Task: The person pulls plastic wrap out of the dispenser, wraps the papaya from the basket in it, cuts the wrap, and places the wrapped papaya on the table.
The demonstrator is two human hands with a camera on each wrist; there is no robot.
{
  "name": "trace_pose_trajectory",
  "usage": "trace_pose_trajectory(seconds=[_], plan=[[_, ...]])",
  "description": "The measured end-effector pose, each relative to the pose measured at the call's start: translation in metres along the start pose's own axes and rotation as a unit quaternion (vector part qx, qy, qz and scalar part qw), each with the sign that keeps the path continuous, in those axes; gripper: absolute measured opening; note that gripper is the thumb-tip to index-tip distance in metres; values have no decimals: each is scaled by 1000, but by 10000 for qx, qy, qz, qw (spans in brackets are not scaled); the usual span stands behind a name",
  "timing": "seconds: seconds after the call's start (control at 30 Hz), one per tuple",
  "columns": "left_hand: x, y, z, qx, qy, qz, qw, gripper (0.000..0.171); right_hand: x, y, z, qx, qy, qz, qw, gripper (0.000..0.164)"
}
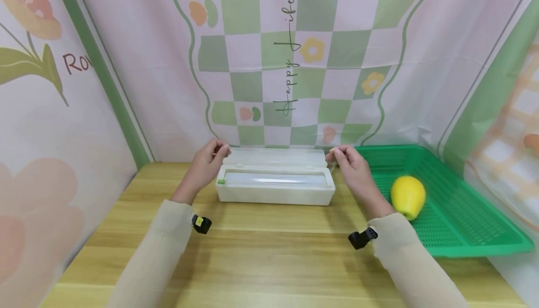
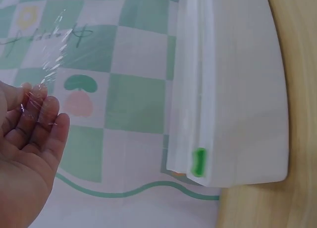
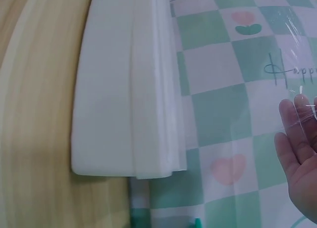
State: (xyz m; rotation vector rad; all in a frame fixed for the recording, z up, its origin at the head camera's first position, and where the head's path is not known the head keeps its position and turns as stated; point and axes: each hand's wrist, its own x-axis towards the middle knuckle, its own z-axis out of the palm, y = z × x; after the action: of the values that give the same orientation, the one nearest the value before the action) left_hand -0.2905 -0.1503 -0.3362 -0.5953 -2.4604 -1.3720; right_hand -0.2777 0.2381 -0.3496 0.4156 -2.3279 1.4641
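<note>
A white cling film dispenser lies lengthwise on the table with its translucent lid raised at the back. Clear cling film is drawn out above it, showing as bright creases in both wrist views. My left hand pinches one end of the film between thumb and fingertips, over the dispenser's left end. At the opposite end, my right hand holds the film at its fingertips; the thumb is out of the right wrist view. A green slider sits at the dispenser's left end.
To the right stands a green plastic basket with a yellow apple-like fruit in it, close beside my right forearm. A printed checkered cloth hangs right behind the dispenser. The wooden table stretches in front.
</note>
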Motion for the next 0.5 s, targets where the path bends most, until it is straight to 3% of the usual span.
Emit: trace_pose_trajectory(seconds=[0.5], plan=[[0,23,-13,-28,222,329,9992,28,0,-28,-14,108,-83,-540,9984,33]])
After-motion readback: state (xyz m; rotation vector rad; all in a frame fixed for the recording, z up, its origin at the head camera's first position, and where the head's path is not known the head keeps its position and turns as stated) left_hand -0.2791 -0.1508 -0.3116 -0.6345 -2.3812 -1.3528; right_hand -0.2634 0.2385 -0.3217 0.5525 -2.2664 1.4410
